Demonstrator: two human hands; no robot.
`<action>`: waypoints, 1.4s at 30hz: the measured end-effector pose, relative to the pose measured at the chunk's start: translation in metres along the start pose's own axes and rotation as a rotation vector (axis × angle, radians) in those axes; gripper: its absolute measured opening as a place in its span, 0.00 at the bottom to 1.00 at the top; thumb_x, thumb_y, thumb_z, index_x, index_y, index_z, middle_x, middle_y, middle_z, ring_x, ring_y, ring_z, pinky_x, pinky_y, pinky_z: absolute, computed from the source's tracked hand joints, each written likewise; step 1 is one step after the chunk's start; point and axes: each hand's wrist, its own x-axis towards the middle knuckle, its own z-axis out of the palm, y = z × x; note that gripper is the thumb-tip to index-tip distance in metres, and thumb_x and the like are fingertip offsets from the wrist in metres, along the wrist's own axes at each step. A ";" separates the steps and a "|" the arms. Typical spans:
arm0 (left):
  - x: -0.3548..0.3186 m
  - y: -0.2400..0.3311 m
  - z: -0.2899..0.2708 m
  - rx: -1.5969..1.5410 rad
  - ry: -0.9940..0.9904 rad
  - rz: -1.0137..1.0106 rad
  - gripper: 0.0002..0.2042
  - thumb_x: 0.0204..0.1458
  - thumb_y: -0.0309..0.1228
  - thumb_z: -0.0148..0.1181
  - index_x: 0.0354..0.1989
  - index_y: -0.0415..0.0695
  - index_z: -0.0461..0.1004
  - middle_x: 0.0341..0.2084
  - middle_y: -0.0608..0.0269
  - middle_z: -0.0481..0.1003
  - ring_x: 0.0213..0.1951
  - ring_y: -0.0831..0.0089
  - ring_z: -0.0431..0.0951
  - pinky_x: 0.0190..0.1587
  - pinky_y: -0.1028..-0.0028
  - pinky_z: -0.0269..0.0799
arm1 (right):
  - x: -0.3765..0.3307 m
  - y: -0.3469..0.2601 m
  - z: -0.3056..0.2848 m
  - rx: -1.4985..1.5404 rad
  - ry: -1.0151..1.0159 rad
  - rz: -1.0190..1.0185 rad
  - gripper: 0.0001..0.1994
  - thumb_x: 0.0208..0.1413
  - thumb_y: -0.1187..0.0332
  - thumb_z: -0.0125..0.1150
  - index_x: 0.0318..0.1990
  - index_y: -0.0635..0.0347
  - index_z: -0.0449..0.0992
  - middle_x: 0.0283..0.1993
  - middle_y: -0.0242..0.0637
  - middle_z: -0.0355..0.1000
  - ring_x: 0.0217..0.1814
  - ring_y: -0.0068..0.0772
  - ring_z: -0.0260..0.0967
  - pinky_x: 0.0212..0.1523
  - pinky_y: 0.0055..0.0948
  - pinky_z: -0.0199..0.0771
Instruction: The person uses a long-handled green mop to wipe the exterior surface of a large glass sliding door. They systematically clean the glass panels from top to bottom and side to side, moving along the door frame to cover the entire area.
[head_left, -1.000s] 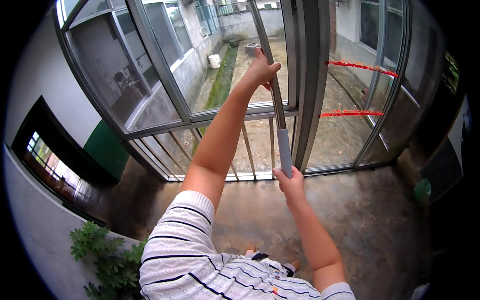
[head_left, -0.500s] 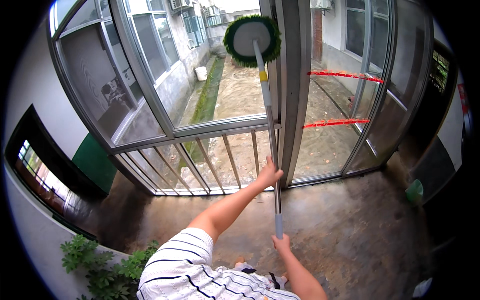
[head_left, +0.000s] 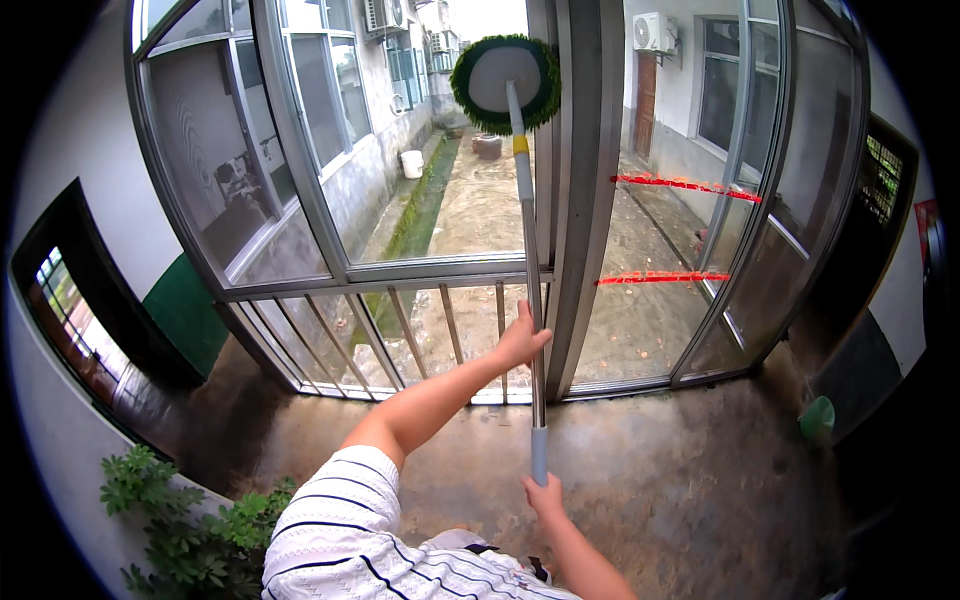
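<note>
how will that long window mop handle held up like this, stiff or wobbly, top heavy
The pole looks like straight metal tube, so probably stiff with slight sway. The round green-fringed head sits far above the left hand and right hand, so it likely feels top-heavy. The spaced grip should steady it.

Beyond the glass, a white bucket [head_left: 411, 163] beside a grassy strip, an air-conditioning unit [head_left: 655, 32] high on the far wall above a brown door [head_left: 645, 92], two red lines [head_left: 660, 278] across the right pane; indoors, leafy plant [head_left: 190, 530] lower left, green pot [head_left: 817, 418] right.
</note>
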 end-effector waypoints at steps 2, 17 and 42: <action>0.025 0.034 -0.036 0.033 0.051 0.105 0.27 0.47 0.31 0.54 0.49 0.37 0.45 0.22 0.46 0.69 0.16 0.57 0.73 0.14 0.63 0.70 | 0.004 -0.055 0.020 0.004 -0.038 -0.033 0.11 0.47 0.67 0.64 0.24 0.58 0.67 0.16 0.26 0.62 0.12 0.19 0.58 0.13 0.21 0.56; 0.161 0.258 -0.296 0.252 0.189 0.379 0.28 0.46 0.35 0.59 0.49 0.31 0.55 0.28 0.51 0.72 0.25 0.64 0.78 0.18 0.70 0.78 | 0.041 -0.369 0.202 0.071 -0.298 -0.478 0.12 0.54 0.68 0.59 0.22 0.57 0.64 0.16 0.27 0.59 0.14 0.20 0.60 0.15 0.21 0.61; 0.139 0.141 -0.440 0.070 0.348 0.315 0.29 0.48 0.32 0.54 0.54 0.36 0.45 0.27 0.55 0.67 0.19 0.67 0.76 0.15 0.72 0.75 | 0.124 -0.351 0.292 -0.190 -0.317 -0.634 0.11 0.51 0.66 0.60 0.26 0.62 0.67 0.17 0.30 0.64 0.16 0.20 0.62 0.17 0.23 0.61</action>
